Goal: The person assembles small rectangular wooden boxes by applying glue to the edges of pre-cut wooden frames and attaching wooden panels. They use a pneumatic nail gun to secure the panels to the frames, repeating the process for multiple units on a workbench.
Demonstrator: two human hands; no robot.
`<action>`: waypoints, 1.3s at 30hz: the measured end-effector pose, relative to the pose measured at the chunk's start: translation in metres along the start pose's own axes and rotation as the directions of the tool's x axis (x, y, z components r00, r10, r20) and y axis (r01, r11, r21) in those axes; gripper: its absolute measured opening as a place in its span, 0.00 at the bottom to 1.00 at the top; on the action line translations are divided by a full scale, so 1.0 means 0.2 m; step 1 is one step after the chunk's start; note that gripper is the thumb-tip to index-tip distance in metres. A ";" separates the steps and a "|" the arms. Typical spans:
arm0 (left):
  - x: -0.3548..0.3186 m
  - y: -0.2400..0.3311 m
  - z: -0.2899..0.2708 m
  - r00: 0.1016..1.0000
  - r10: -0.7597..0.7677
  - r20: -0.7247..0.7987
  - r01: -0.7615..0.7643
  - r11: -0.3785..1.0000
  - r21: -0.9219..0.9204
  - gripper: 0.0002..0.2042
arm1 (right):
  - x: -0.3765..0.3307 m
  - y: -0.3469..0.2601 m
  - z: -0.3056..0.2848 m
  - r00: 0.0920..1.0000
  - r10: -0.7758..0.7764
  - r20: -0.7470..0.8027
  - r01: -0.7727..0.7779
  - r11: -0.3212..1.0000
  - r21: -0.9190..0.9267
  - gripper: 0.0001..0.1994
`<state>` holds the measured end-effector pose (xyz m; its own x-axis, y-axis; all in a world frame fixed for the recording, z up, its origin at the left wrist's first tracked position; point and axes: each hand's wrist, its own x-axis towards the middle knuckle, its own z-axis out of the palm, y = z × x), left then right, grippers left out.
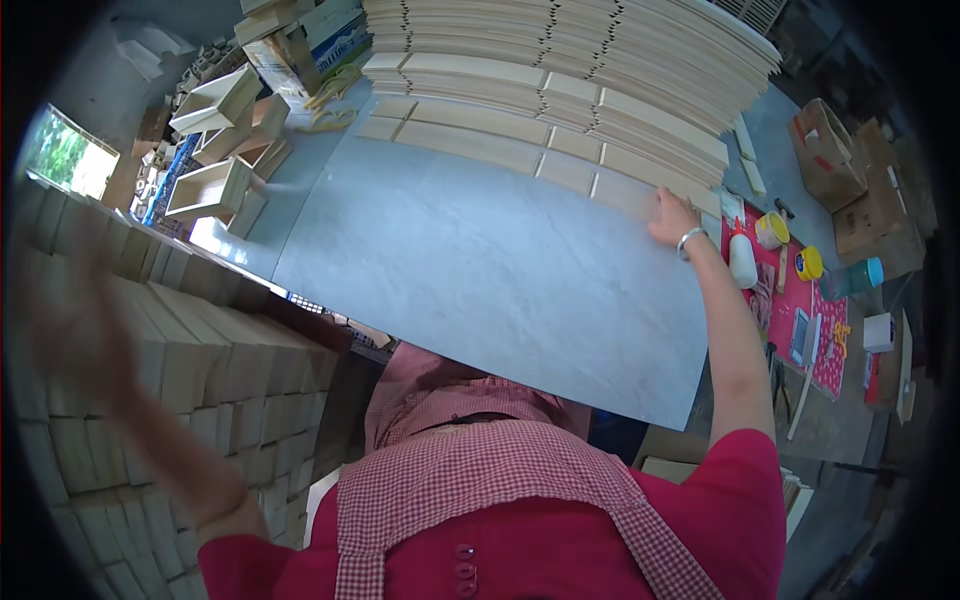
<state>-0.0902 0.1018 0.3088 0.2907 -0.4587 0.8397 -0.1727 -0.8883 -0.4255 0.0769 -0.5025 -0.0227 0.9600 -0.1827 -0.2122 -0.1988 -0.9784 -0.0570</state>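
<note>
A stack of pale, thin wooden boards with grooves across them [560, 95] stands at the far side of a grey marbled tabletop [480, 260]. Along its near edge lies a flat grooved wooden strip [480, 150]. My right hand [672, 217], with a bangle at the wrist, is at the right end of that strip, fingers bent against it. Far out to the left, my left hand [75, 310] is smeared by motion. It is over or in front of piled wooden pieces [215, 335], and its fingers cannot be made out.
Open wooden boxes [210, 190] are stacked at the back left. On the right, a pink mat [790, 270] carries a white bottle [742, 260], yellow-lidded tubs [808, 263] and small tools. Cardboard boxes [880, 215] stand beyond it. The table's front edge runs close to my apron.
</note>
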 end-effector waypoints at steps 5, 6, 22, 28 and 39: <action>-0.22 0.41 0.87 0.872 0.009 0.490 0.206 0.900 -0.383 0.34 | -0.32 -0.10 0.01 0.932 -0.318 -0.176 0.331 0.942 0.055 0.25; -0.30 0.43 1.05 0.835 0.047 0.548 0.200 0.902 -0.383 0.36 | -0.36 -0.09 0.01 0.937 -0.287 -0.198 0.319 0.935 0.155 0.24; -0.75 0.71 1.59 0.458 0.409 0.789 0.126 0.849 -0.514 0.07 | -0.89 -0.27 -0.02 0.961 0.108 -0.256 -0.096 0.994 0.058 0.09; -0.77 0.83 1.37 0.346 0.273 0.898 0.444 0.795 -0.413 0.10 | -0.89 -0.48 0.05 0.942 -0.231 -0.244 0.311 0.875 0.371 0.13; -0.97 1.07 1.08 0.154 0.223 0.963 0.981 -0.151 -0.122 0.20 | -1.00 -0.97 0.11 0.622 -0.579 -0.528 0.677 0.736 -0.009 0.18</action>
<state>0.0194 -0.0046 -0.0180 0.9122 -0.2893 -0.2900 0.1960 -0.3134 0.9292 -0.0813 -0.2740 0.0097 0.8161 0.4015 0.4157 0.5056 -0.8444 -0.1770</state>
